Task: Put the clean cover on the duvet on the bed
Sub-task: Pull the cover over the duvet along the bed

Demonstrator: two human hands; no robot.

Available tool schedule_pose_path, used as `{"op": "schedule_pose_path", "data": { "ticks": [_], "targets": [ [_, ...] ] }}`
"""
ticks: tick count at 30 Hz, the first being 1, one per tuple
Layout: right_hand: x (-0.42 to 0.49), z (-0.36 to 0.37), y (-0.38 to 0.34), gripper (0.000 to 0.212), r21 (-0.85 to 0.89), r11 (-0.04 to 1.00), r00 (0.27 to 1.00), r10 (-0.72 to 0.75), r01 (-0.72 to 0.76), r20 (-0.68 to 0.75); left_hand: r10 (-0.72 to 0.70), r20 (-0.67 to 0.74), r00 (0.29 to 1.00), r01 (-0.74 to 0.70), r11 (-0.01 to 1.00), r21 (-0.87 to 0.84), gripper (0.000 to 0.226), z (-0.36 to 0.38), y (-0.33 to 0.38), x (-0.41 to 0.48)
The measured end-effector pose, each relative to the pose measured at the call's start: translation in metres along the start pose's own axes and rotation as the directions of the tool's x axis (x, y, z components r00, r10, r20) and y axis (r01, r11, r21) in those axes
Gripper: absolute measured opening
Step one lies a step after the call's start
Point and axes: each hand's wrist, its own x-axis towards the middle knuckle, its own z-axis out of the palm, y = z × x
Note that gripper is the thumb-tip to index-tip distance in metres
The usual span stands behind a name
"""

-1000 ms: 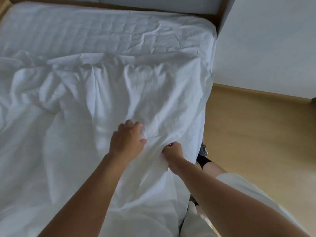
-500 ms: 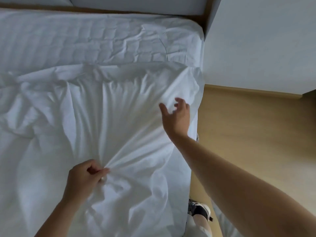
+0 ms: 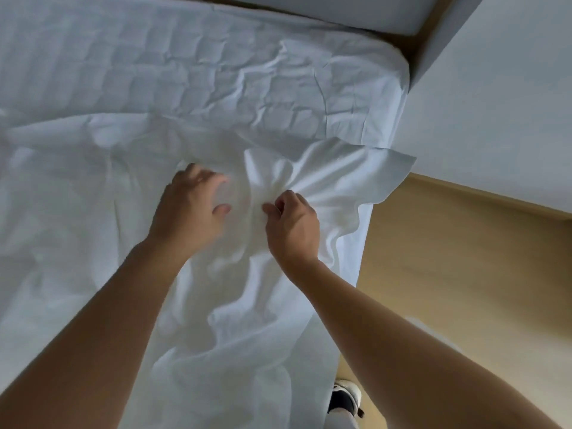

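Observation:
A white duvet cover point(image 3: 93, 212) lies crumpled over the near part of the bed point(image 3: 185, 82), its far right corner hanging past the mattress edge. My right hand point(image 3: 294, 224) pinches a bunch of the cover's cloth near that corner, and folds fan out from the pinch. My left hand point(image 3: 192, 209) hovers just to the left of it, fingers spread and blurred by motion, holding nothing. I cannot pick out the duvet itself under the white cloth.
A quilted white mattress pad covers the far part of the bed. A white cabinet or wall panel point(image 3: 495, 103) stands right of the bed. Wooden floor point(image 3: 464, 274) runs along the right side, with my shoe point(image 3: 345, 397) by the bed edge.
My left hand let go of the cloth it pinched lower down and moved up and right. My right hand, open in the air before, came down and pinched the cover.

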Motion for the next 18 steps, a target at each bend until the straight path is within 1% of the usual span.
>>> {"op": "schedule_pose_path", "data": {
  "ticks": [1, 2, 4, 5, 7, 9, 11, 13, 16, 18],
  "targets": [
    [0.003, -0.004, 0.0, 0.029, -0.003, 1.0, 1.0, -0.002, 0.002, 0.002, -0.018, 0.065, 0.998, 0.017, 1.0, 0.02, 0.037, 0.007, 0.005, 0.02],
    [0.005, -0.008, 0.0, 0.029, 0.001, 1.0, 1.0, -0.007, 0.007, -0.002, -0.04, 0.13, 0.991, 0.036, 0.999, 0.03, 0.03, 0.014, 0.009, 0.034],
    [0.007, -0.013, 0.0, 0.03, 0.026, 0.999, 0.999, -0.035, 0.035, -0.013, -0.031, 0.206, 0.978, 0.024, 0.999, 0.033, 0.015, 0.021, 0.013, 0.048],
    [0.007, -0.013, 0.0, 0.03, 0.036, 0.998, 0.998, -0.058, 0.058, -0.01, -0.007, 0.199, 0.98, 0.004, 1.0, 0.012, 0.011, 0.021, 0.011, 0.05],
    [0.005, -0.009, -0.003, 0.032, 0.04, 0.995, 0.995, -0.093, 0.092, 0.029, 0.035, 0.118, 0.992, -0.03, 0.999, -0.045, 0.007, 0.016, 0.001, 0.047],
    [0.005, -0.001, -0.005, 0.033, 0.018, 0.994, 0.992, -0.105, 0.104, 0.07, 0.027, 0.051, 0.998, -0.023, 0.996, -0.084, 0.012, 0.008, -0.017, 0.036],
    [0.007, 0.004, -0.006, 0.034, -0.025, 0.994, 0.991, -0.107, 0.109, 0.083, -0.038, 0.019, 0.999, 0.04, 0.993, -0.116, 0.017, 0.0, -0.039, 0.017],
    [0.01, 0.007, -0.007, 0.034, -0.032, 0.991, 0.988, -0.127, 0.13, 0.088, -0.124, 0.003, 0.992, 0.123, 0.985, -0.119, 0.019, -0.006, -0.059, -0.003],
    [0.012, 0.011, -0.012, 0.034, -0.074, 0.969, 0.969, -0.226, 0.234, 0.105, -0.188, -0.041, 0.981, 0.185, 0.98, -0.077, 0.026, -0.013, -0.085, -0.027],
    [0.013, 0.013, -0.016, 0.027, -0.14, 0.954, 0.964, -0.258, 0.265, 0.061, -0.254, -0.022, 0.967, 0.253, 0.966, -0.045, 0.032, -0.015, -0.098, -0.037]
  ]
}}
